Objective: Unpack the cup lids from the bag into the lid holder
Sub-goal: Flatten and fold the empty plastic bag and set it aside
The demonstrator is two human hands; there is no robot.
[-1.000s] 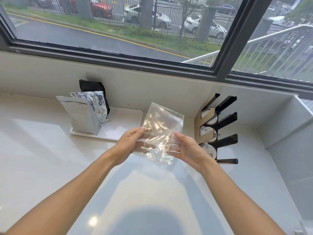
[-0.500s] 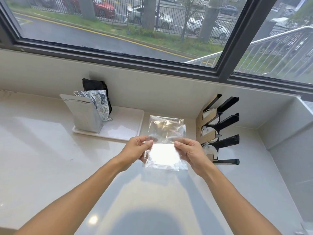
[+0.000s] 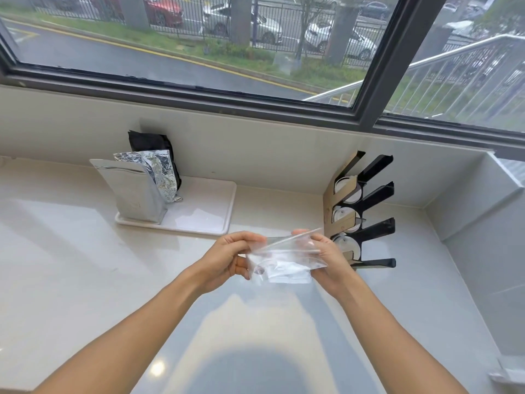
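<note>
Two hands at frame centre, left hand (image 3: 227, 258) and right hand (image 3: 329, 258) pinching a clear bag (image 3: 284, 261), its contents indistinct, three white lids (image 3: 347, 245) partly hidden in lid holder (image 3: 375, 231) right of centre, three foil pouches (image 3: 133, 191) upper left.

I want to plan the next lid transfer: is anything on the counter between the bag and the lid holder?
Nothing visible: the bag, gripped by the left hand and right hand, sits just left of the lid holder.
</note>
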